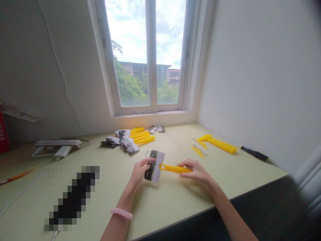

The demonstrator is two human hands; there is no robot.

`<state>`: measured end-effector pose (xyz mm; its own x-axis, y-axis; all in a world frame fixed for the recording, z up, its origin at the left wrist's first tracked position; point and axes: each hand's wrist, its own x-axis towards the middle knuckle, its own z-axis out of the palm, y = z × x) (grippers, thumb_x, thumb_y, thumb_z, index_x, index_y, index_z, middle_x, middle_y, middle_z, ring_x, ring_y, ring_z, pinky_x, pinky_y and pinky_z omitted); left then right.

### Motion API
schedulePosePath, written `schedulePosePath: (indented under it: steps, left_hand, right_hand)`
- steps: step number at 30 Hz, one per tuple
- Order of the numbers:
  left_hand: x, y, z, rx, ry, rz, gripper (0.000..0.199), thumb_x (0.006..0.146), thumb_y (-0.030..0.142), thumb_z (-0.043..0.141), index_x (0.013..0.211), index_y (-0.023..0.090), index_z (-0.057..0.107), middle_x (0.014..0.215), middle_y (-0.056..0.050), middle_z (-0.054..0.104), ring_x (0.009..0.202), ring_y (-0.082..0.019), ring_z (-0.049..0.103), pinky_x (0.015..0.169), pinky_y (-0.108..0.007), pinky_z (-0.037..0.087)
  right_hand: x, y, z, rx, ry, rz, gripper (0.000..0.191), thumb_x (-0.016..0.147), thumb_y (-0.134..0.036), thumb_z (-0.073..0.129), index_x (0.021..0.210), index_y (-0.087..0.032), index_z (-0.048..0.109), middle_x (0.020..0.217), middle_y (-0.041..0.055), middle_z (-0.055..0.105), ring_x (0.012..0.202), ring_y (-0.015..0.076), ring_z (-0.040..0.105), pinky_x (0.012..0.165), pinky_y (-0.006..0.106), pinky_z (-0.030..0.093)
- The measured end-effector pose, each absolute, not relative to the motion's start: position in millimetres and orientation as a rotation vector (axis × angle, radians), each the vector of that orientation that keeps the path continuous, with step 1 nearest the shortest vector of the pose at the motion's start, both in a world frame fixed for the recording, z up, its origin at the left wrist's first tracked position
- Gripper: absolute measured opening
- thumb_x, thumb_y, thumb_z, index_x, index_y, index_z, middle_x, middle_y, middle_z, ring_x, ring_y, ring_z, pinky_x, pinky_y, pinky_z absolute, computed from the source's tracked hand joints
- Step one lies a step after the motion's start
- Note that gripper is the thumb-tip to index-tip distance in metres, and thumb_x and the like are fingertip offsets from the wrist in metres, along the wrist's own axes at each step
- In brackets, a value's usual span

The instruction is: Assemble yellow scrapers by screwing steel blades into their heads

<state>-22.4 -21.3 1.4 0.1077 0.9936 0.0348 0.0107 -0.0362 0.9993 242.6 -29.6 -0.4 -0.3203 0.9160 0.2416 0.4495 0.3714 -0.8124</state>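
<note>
My left hand (140, 172) grips a black and silver card-like piece (156, 167) by its left side, above the table. In my right hand (193, 170) is a yellow handle (173, 168), held near its right end. The handle's left end, which has a hole, meets or overlaps the right edge of the card-like piece; I cannot tell whether they are joined. Tiny metal parts (147, 153) lie just behind my left hand. Beyond them is a pile of yellow handles (142, 136) beside stacked black and silver packets (129, 145).
Yellow parts (220, 144) and a black-handled screwdriver (254, 153) lie at the right by the wall. At the left are a power strip (59, 144), a white plug (62, 152), cables and a blurred dark object (74, 197). The table edge (195, 214) runs nearby.
</note>
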Motion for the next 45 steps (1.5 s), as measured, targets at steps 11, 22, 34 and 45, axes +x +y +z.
schedulePosePath:
  steps: [11, 22, 34, 45]
  left_hand:
    - [-24.1, -28.0, 2.8, 1.332, 1.255, 1.284, 0.029, 0.06, 0.034, 0.064, 0.078, 0.012, 0.068, 0.074, -0.006, 0.063, 0.066, -0.016, 0.055, 0.056, -0.024, 0.037]
    - [-44.7, -0.4, -3.3, 0.988, 1.406, 1.853, 0.029, 0.064, 0.033, 0.059, 0.086, 0.015, 0.061, 0.081, -0.004, 0.06, 0.073, -0.016, 0.057, 0.063, -0.025, 0.044]
    - [-89.3, 48.6, -23.2, 1.323, 2.216, 1.455, 0.026, 0.073, 0.02, 0.046, 0.087, 0.016, 0.068, 0.087, -0.01, 0.059, 0.081, -0.022, 0.056, 0.073, -0.032, 0.043]
    - [-91.3, 72.4, -24.4, 1.438, 2.216, 1.228, 0.035, 0.059, 0.036, 0.063, 0.086, 0.013, 0.064, 0.09, -0.013, 0.06, 0.095, -0.027, 0.054, 0.081, -0.033, 0.041]
  right_hand:
    - [241.3, -29.1, -2.0, -1.131, -1.877, 0.7, 0.029, 0.061, -0.037, 0.07, 0.087, -0.024, 0.068, 0.082, 0.0042, 0.059, 0.077, 0.0186, 0.057, 0.073, 0.034, 0.048]
    - [247.1, -29.8, -1.1, -1.301, -1.248, -0.069, 0.018, 0.077, -0.031, 0.05, 0.079, -0.018, 0.062, 0.079, 0.0075, 0.062, 0.076, 0.0214, 0.051, 0.068, 0.034, 0.043]
    - [246.3, -25.1, -6.9, -1.344, -1.242, 0.104, 0.021, 0.075, -0.037, 0.05, 0.075, -0.019, 0.061, 0.075, 0.0061, 0.062, 0.066, 0.0192, 0.049, 0.063, 0.032, 0.041]
    - [248.0, -22.6, -9.5, -1.371, -1.228, 0.223, 0.022, 0.073, -0.037, 0.05, 0.076, -0.018, 0.061, 0.076, 0.0052, 0.062, 0.066, 0.0183, 0.05, 0.066, 0.032, 0.042]
